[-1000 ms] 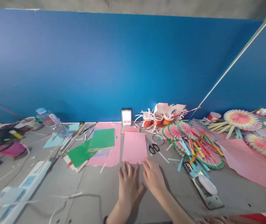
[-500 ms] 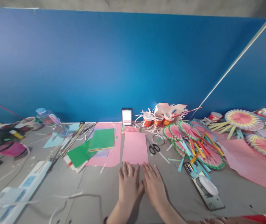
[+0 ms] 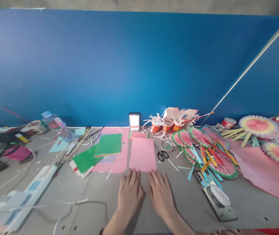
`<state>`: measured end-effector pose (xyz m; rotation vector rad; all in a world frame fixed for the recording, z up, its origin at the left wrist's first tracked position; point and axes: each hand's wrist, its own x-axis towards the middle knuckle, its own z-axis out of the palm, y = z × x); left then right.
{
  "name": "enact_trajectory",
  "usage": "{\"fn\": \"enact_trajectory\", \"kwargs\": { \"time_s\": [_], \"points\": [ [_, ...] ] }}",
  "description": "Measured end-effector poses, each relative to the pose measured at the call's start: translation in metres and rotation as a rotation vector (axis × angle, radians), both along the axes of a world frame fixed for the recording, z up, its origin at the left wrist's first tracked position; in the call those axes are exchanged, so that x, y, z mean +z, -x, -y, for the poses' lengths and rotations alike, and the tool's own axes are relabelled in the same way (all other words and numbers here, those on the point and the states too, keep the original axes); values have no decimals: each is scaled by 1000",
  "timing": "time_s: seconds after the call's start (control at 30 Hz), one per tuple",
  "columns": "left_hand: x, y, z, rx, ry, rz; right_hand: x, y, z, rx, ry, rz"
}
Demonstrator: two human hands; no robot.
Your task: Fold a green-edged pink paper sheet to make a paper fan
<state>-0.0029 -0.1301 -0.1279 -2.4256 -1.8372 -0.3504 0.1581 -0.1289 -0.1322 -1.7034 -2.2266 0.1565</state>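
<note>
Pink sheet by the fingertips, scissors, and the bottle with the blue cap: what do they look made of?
Pink sheet: probably matte paper or thin card, as it lies flat with straight edges. Scissors: smooth and dark at the finger end, suggesting plastic; the rest is too small to judge. Bottle: likely clear plastic, as its body looks see-through.

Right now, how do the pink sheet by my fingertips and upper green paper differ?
The pink sheet lies at your left hand and right hand; the upper green paper lies farther left, overlapping another green paper. The pink sheet is pale, the upper green paper darker. Both lie flat.
</note>
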Motion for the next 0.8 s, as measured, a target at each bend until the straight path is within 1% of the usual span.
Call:
{"fn": "enact_trajectory", "kwargs": {
  "time_s": [0.1, 0.17, 0.33, 0.43, 0.53, 0.6, 0.7, 0.73, 0.8],
  "points": [
    [-3, 2, 0, 7, -33, 1, -5, 1, 1, -17, -16, 2],
    [0, 1, -1, 18, -30, 10, -7, 2, 2, -19, -23, 8],
    [12, 0, 0, 24, 17, 39, -1, 1, 2, -16, 7, 14],
    [13, 7, -1, 9, 39, 81, 3, -1, 0, -3, 16, 0],
    [8, 23, -13, -15, 61, 196, 5, -6, -2, 23, 6, -19],
    [6, 35, -25, -18, 95, 345, 7, -10, -5, 35, 9, -35],
    [12, 49, -43, -74, 188, 542, 11, -14, -10, 48, 25, -60],
    [16, 51, -48, -65, 191, 552, 12, -16, -13, 57, 29, -68],
    [23, 51, -53, -20, 164, 473, 14, -18, -17, 64, 28, -82]
  ]
}}
